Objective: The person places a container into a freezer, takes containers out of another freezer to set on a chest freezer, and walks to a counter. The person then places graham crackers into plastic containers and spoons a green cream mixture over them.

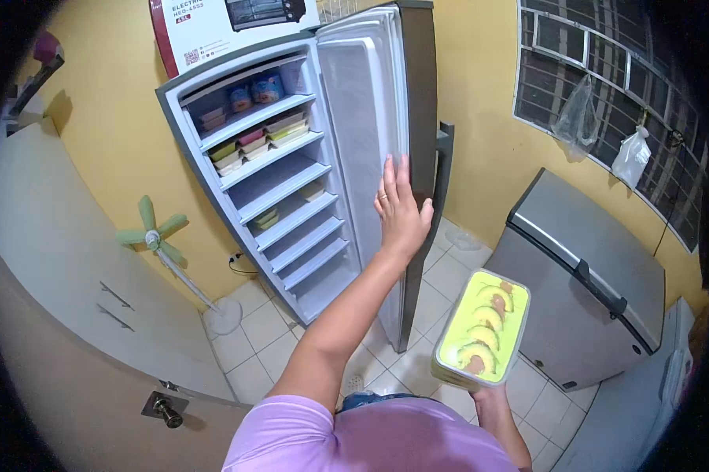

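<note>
My left hand point(402, 211) rests against the edge of the upright freezer's open door point(362, 126), its fingers stretched out along it. On my right hand point(492, 396) sits a clear rectangular plastic container point(441, 364), held from below, so most of the fingers are hidden. Its top is pale green, with a row of avocado slices and brown pieces. Inside the upright freezer point(285, 191), the upper shelves hold small tubs point(267, 89) and several stacked containers with green, pink and yellow tops point(252, 141). A few more green-topped ones point(266, 218) lie lower down.
A grey chest freezer point(559, 291) stands at the right, below a barred window point(606, 71) with hanging plastic bags point(631, 157). At the left are a green-bladed stand fan point(151, 236) and a door with a dark knob point(166, 411). An oven box point(236, 31) tops the upright freezer.
</note>
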### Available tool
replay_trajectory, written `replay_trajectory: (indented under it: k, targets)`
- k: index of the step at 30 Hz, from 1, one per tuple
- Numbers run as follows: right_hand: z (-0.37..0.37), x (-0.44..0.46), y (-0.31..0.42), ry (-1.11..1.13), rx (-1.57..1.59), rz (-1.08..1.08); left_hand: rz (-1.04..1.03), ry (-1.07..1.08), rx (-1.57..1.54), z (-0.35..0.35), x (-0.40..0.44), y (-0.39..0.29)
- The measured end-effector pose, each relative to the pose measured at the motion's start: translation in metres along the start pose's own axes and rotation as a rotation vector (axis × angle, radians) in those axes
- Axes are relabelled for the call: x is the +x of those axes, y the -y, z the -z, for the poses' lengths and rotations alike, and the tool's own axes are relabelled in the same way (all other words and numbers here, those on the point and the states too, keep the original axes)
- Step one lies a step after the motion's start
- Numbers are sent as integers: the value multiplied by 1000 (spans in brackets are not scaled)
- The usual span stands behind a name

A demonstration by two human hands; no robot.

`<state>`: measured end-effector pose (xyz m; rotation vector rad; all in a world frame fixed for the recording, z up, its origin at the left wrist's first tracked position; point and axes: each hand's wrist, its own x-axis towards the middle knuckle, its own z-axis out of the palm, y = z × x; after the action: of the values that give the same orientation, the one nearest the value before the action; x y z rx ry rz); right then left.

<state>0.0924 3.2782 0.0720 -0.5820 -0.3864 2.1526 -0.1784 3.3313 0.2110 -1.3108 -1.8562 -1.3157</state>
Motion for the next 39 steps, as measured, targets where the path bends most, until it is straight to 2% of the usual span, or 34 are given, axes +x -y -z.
replay_trajectory:
  k: [1,2,4,6,8,9,11,13,15,16,18,20,21,23,28,34,37,39]
  targets:
    - [-1,5,-1,29,-29,1,17,82,-23,8,-7,-3]
    - [25,17,-27,49,-53,-1,-46,180,-181,7,-47,22]
    - [14,26,-26,74,9,-21,-69,342,-357,50,-63,11]
    - [3,42,-25,138,-4,-54,-30,638,-556,94,-76,1]
    - [-1,62,-32,150,-46,-84,-95,838,-586,124,-84,-1]
    - [-13,75,-44,140,-41,-105,-118,897,-519,131,-85,11]
    - [-23,108,-62,160,-83,-135,-36,929,-506,131,-92,29]
    - [-47,133,-75,249,-172,-86,-26,887,-472,126,-94,50]
    - [-63,162,-95,243,-118,-129,403,655,-859,110,-95,81]
    - [-73,197,-123,40,-150,-133,756,700,-857,114,-58,112]
    - [-103,222,-148,140,-126,-143,817,843,-672,113,-20,156]
    - [-122,256,-176,264,-91,-171,927,1072,-665,115,11,195]
    - [-133,265,-187,262,-87,-169,886,1030,-681,115,20,205]
    - [-154,286,-213,334,-83,-130,948,1000,-646,119,36,231]
    - [-198,336,-271,289,-103,-194,1077,957,-736,125,68,294]
    - [-228,392,-307,317,-98,-322,1166,800,-1230,117,90,360]
    - [-256,411,-304,315,-163,-419,1169,559,-1355,127,115,376]
    - [-263,437,-301,359,-112,-515,1071,368,-1355,140,139,385]
